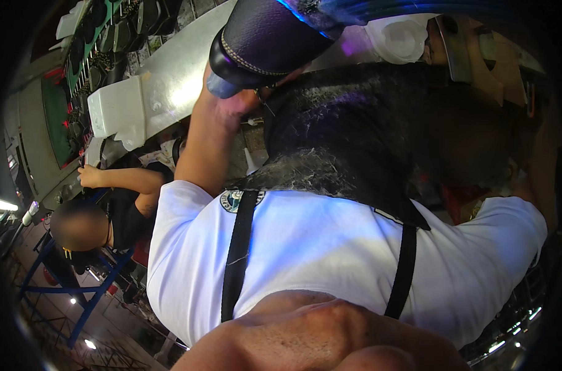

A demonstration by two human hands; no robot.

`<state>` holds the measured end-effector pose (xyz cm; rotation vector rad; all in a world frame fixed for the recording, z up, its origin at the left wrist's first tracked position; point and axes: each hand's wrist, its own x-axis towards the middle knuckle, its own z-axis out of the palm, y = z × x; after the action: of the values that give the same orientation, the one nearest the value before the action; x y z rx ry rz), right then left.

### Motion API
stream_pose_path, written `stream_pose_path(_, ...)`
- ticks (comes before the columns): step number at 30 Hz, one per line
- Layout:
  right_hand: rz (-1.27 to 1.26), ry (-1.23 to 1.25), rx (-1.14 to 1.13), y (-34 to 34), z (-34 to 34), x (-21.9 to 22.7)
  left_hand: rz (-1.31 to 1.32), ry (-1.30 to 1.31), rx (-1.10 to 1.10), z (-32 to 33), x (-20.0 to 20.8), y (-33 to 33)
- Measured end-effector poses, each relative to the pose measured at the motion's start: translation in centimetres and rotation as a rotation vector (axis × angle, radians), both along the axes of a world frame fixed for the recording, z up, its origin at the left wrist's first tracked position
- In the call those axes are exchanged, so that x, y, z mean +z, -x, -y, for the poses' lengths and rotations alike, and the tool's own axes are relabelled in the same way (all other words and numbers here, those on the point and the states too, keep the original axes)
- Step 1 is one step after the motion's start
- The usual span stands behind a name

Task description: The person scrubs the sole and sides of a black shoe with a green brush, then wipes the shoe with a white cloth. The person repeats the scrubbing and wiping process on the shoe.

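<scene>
Our left hand [234,105] grips one black stitched piece [265,46], far and just left of centre; our right hand is hidden, so we cannot tell its state. We count one boxy white container [111,108] left, one round white tub [409,53] far right, two black straps [239,266] near, and one co-worker [127,210] left.

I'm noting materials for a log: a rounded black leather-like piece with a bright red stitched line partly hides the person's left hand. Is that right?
Not quite: the stitched line is pale cream, not bright red, as the head view shows. The rounded black leather-like piece does partly hide the person's left hand.
</scene>
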<state>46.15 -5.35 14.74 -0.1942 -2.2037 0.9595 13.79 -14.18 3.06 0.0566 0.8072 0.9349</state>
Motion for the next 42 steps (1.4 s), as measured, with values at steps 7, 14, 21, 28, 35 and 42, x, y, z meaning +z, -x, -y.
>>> stream_pose_path(7, -0.044, 0.016, 0.049, 0.5, -1.5, 0.2, 0.797, 0.309, 0.074, 2.8, 1.5, -2.8)
stream_pose_path(14, -0.070, 0.036, 0.145, 0.4, -1.5, -0.8, 0.953, 0.366, 0.033, 4.7, 1.5, -4.7)
stream_pose_path(21, -0.097, 0.085, 0.330, 1.2, -4.5, -0.3, 1.167, 0.367, -0.138, 4.3, 0.2, -6.5)
stream_pose_path(28, -0.083, 0.136, 0.523, 1.8, -7.2, 0.2, 1.212, 0.355, -0.128, 4.9, -0.3, -7.5)
stream_pose_path(35, 0.059, 0.136, 0.449, 0.3, -7.3, -1.1, 1.293, 0.268, -0.140, 4.8, -0.4, -7.9)
stream_pose_path(42, 0.355, -0.226, 0.029, -5.8, -6.3, -1.8, 0.952, 0.122, -0.095, 3.8, -1.0, -4.2)
